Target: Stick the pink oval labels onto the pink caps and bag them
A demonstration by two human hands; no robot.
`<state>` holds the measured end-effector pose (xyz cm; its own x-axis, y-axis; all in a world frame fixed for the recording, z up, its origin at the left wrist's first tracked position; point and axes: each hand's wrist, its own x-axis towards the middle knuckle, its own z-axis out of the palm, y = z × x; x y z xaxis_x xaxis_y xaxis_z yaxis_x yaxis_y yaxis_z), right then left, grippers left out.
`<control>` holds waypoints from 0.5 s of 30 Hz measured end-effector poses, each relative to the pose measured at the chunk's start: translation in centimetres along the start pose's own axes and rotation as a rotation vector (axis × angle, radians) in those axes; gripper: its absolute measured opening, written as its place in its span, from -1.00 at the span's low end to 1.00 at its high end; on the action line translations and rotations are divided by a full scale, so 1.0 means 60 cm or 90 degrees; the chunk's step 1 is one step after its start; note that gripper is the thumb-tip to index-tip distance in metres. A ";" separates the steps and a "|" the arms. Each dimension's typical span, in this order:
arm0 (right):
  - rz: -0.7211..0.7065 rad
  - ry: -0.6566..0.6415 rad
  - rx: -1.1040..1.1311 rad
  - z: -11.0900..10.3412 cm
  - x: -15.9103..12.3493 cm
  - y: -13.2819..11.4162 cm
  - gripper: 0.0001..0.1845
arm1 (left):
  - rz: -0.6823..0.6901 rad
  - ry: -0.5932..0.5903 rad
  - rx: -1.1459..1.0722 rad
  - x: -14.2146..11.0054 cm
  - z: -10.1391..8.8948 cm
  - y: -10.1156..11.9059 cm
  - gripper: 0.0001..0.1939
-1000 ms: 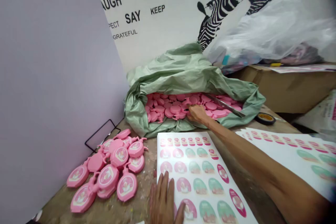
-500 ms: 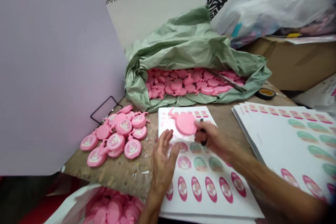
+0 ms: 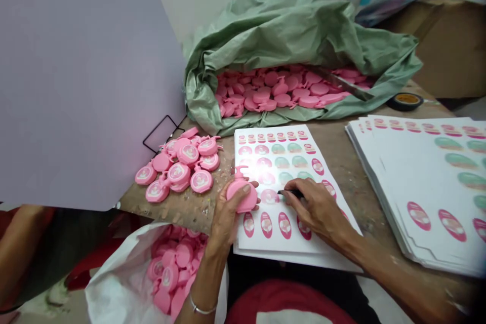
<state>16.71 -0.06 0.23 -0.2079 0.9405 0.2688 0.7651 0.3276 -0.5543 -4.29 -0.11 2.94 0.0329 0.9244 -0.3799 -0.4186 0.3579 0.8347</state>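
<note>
My left hand (image 3: pixel 231 207) is closed around a pink toy pump bottle (image 3: pixel 243 195), its thumb across the plain face and its nozzle upward. This bottle is held over the left side of a sticker sheet (image 3: pixel 304 243) on a stack. In my right hand (image 3: pixel 315 207) is a slim black tool that looks like tweezers (image 3: pixel 289 193). Its tip is at a pink rounded sticker (image 3: pixel 270 196); whether the sticker's edge is lifted I cannot tell. Left of the sheet lies a pile of pink bottles (image 3: pixel 178 173), many with round labels facing up.
A green sack (image 3: pixel 273 40) of pink bottles lies open at the back, a long blade-like strip (image 3: pixel 345 83) across it. A tape roll (image 3: pixel 405 101) and another sheet stack (image 3: pixel 395 187) are on the right. At front left hangs a white bag (image 3: pixel 117 268) of bottles. Another person's arm (image 3: pixel 23 243) shows far left.
The pink bottle has passed from my right hand into my left, which was open before. My right hand has brought the black tweezers down to the sheet. The view has tilted downward.
</note>
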 end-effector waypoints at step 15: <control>-0.076 0.089 -0.158 0.031 -0.012 0.001 -0.79 | 0.066 0.061 0.061 0.051 0.017 -0.060 -0.58</control>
<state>15.76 -0.54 -1.48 -0.2331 0.8695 0.4355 0.8696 0.3868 -0.3070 -1.74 1.58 -0.84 -0.0946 0.9418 -0.3225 -0.3270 0.2766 0.9036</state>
